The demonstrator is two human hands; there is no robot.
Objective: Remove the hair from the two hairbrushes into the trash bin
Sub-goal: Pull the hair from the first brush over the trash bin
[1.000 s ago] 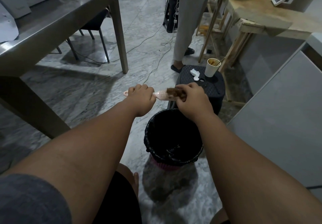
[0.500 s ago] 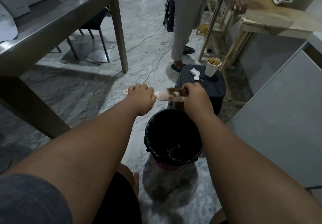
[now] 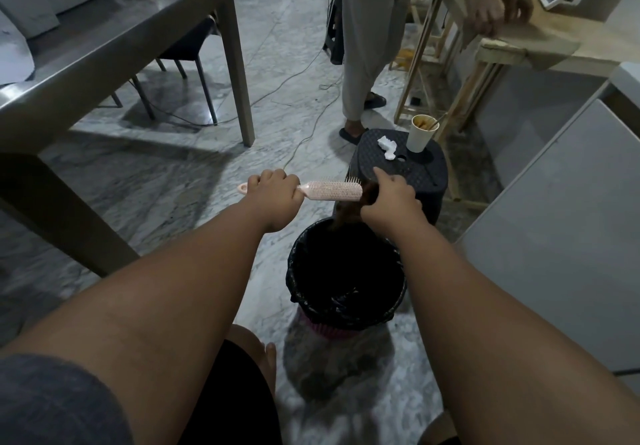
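A pink hairbrush (image 3: 329, 191) is held level above the floor, my left hand (image 3: 277, 195) closed around its handle. Its bristled head now shows bare and pale. My right hand (image 3: 389, 197) is at the brush's far tip, gripping a clump of brown hair (image 3: 353, 211) that hangs down toward the rim of the trash bin (image 3: 301, 271). The bin is round, lined with a black bag, and stands on the floor right below both hands. A second hairbrush is not visible.
A black plastic stool (image 3: 436, 174) behind the bin carries a paper cup (image 3: 420, 133) and a crumpled tissue (image 3: 388, 145). Another person (image 3: 367, 46) stands beyond it at a wooden bench (image 3: 519, 39). A metal table (image 3: 104, 46) fills the left; a grey cabinet (image 3: 571, 237) the right. Cables cross the floor.
My right hand has slid from the middle of the brush head to its tip, pulling the brown hair off the bristles. The left hand has kept the handle still.
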